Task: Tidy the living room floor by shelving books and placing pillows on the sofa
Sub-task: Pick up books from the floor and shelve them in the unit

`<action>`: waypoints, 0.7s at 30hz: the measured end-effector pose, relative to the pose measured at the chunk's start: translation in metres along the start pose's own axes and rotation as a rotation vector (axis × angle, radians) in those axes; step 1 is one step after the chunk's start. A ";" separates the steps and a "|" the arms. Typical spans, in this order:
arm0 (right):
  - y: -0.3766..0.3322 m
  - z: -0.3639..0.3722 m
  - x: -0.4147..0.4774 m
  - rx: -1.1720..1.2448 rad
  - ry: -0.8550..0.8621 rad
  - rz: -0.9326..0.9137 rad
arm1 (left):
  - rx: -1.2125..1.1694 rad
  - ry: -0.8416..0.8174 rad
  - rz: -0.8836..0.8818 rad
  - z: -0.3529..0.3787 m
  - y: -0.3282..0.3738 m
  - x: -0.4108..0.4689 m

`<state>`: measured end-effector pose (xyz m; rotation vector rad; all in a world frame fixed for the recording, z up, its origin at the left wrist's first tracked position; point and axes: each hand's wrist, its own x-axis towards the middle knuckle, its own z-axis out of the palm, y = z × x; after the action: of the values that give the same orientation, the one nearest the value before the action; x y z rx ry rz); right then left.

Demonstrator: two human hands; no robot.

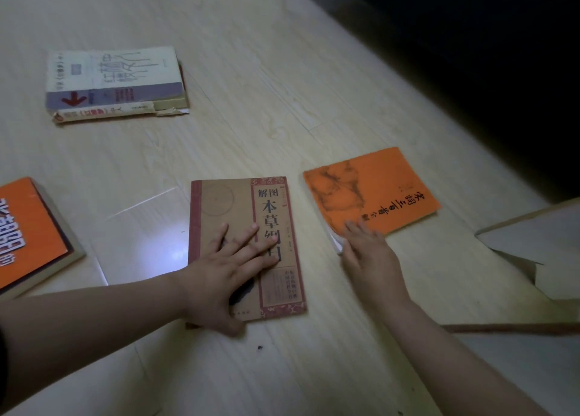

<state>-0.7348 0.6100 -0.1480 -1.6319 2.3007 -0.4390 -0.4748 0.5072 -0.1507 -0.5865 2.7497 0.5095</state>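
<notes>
- A thick orange book (28, 230) lies flat on the wooden floor (282, 86) at the far left, cut off by the frame, with large white characters on its cover.
- Farther back, well apart from the rest, two stacked books (116, 83) rest on the floor. The upper one is white-covered and the lower has a torn spine.
- The left hand (226, 271) presses flat on the brown book (248, 215), fingers straight and spread over the near half of the cover, thumb at its near edge, clasping nothing.
- The brown book lies cover up in the middle of the floor.
- The right hand (367, 252) rests straight, close-set fingers on the near left corner of the thin orange book (376, 183). The fingers are not curled and the thumb is hidden.
- This thin orange book lies flat and angled just beside the brown one, apart from it, towards the floor's right edge below dark furniture (470, 55).
- A pale board (533, 252) lies at the right.
</notes>
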 end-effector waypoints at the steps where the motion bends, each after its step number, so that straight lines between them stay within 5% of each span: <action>1: 0.009 -0.001 -0.016 -0.006 0.002 -0.002 | 0.013 -0.004 -0.004 0.001 0.000 0.000; 6: 0.017 0.002 -0.043 -0.092 0.127 0.116 | 0.037 -0.003 -0.004 0.003 0.000 0.001; 10: -0.014 0.004 -0.001 -0.184 -0.014 0.151 | 0.055 0.001 -0.009 0.003 0.001 0.001; 16: -0.003 -0.016 0.031 0.202 0.079 0.902 | 0.039 0.002 -0.002 0.001 0.002 0.001; 21: 0.005 -0.029 0.049 0.414 0.068 1.080 | 0.034 0.003 0.000 0.001 0.003 0.000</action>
<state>-0.7656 0.5677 -0.1264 -0.0903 2.4935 -0.6121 -0.4759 0.5100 -0.1513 -0.5801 2.7555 0.4609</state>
